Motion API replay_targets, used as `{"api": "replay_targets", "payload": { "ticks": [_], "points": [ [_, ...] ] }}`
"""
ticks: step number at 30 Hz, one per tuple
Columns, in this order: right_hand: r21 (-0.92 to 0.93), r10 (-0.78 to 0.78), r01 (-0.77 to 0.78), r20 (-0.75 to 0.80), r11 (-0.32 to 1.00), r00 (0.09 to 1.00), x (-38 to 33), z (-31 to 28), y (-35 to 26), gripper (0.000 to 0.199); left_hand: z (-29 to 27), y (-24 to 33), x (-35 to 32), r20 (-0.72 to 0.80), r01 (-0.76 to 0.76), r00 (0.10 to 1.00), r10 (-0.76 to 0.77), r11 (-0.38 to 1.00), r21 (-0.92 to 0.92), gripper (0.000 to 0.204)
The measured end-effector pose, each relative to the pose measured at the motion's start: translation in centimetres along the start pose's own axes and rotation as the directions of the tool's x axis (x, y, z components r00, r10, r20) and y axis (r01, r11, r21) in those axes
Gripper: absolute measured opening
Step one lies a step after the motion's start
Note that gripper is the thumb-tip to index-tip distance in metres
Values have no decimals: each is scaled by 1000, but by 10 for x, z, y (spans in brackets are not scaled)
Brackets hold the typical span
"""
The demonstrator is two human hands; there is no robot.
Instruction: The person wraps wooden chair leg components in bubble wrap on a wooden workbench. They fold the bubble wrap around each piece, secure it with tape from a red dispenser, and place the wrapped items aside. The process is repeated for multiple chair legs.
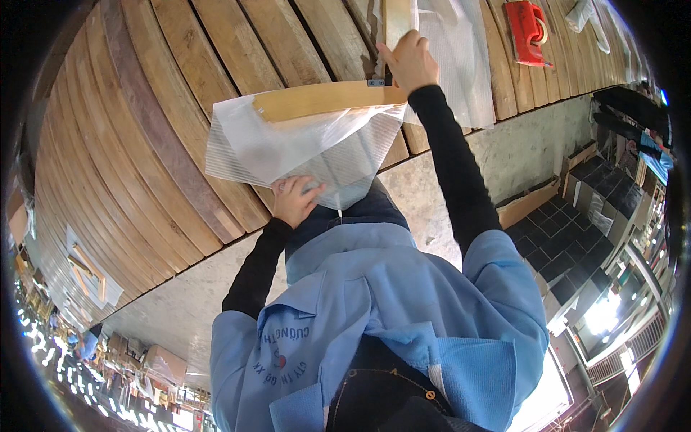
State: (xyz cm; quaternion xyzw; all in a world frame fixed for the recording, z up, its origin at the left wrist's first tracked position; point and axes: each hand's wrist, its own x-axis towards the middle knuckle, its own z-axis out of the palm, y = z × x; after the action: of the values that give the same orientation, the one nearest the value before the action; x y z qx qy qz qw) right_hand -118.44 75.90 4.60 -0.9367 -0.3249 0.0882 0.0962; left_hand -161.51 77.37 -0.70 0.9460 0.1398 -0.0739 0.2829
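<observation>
A pale wooden frame piece lies at the table's near edge, with one curved rail point(317, 101) running left and another rail point(396, 21) running away from me. A small dark metal bracket point(376, 83) sits where they meet. My right hand point(412, 66) is closed around the far-running rail near that corner, thumb on its left side. Under the curved rail, a translucent white foam sheet point(331, 162) hangs over the edge toward me. My left hand point(294, 200) grips the near margin of this sheet, its fingertips on top. More foam sheet point(453, 65) lies right of the frame.
A red tape dispenser point(527, 32) stands on the slatted wooden table point(173, 129) at the far right, near crumpled white wrapping point(589, 23). Another small wooden frame point(88, 272) rests on a white sheet at the left. Dark-topped cardboard boxes point(558, 230) stand on the floor at right.
</observation>
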Motion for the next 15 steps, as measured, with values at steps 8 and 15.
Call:
{"api": "replay_targets", "payload": {
  "ticks": [8,15],
  "points": [
    [393,-645,583,36,711,763,-248,32,10,77,-41,21,33,-330,-304,915,232,934,-187,24],
    [241,-322,318,-24,917,946,-239,24,37,38,-123,50,123,-364,-426,881,303,844,-326,20]
  ]
}}
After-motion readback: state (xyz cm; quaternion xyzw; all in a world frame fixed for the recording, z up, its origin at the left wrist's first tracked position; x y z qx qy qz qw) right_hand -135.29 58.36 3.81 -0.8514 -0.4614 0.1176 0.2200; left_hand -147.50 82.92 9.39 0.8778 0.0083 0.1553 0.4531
